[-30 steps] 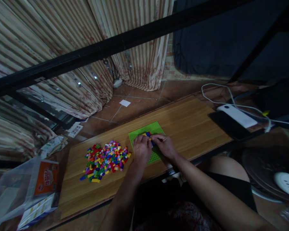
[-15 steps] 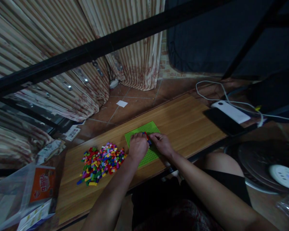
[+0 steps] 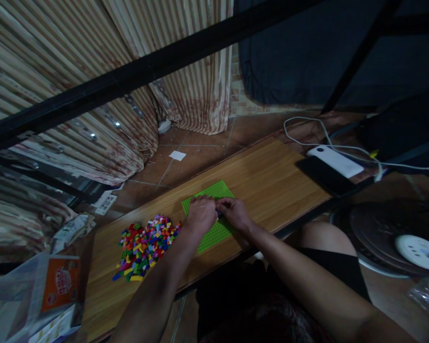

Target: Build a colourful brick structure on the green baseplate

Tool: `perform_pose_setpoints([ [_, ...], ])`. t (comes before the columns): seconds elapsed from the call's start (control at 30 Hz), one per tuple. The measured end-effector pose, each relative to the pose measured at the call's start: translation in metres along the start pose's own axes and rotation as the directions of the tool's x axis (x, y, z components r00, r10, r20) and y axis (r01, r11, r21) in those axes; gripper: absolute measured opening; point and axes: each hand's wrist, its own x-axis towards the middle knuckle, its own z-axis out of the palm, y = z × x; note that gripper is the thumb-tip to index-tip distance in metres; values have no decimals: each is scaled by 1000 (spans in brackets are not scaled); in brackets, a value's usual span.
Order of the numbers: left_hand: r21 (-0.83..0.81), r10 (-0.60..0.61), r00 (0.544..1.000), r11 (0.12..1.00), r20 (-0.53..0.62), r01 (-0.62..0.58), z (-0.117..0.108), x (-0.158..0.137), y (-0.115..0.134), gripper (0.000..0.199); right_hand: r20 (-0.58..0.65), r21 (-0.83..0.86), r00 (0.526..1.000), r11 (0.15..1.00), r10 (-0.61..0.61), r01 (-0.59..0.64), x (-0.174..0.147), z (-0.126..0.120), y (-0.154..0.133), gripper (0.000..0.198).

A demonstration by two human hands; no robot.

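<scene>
A: Head view: left hand [image 3: 200,214] and right hand [image 3: 234,214] meet over green baseplate [image 3: 214,190], fingers curled together. Gripping?

B: Can't tell, bricks hidden under fingertips. Loose brick pile [image 3: 145,240] lies left of the left fingers, on wooden board [image 3: 271,176].

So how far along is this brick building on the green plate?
Early, it seems. Both the left hand and the right hand press together at the middle of the green baseplate, hiding whatever small piece lies under the fingers. The uncovered parts of the plate show bare studs. A big pile of loose coloured bricks sits unused on the wooden table, so most looks left.
</scene>
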Motion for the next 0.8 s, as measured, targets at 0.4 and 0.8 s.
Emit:
perform_pose_setpoints([
  [0.4, 45, -15, 998, 999, 68, 12, -7, 11, 8, 27, 12, 14, 1000, 1000, 19, -19, 0, 0, -4, 15],
  [0.8, -17, -78, 995, 997, -62, 77, 9, -2, 2, 21, 24, -116, 1000, 993, 3, -1, 2, -4, -12, 13],
])
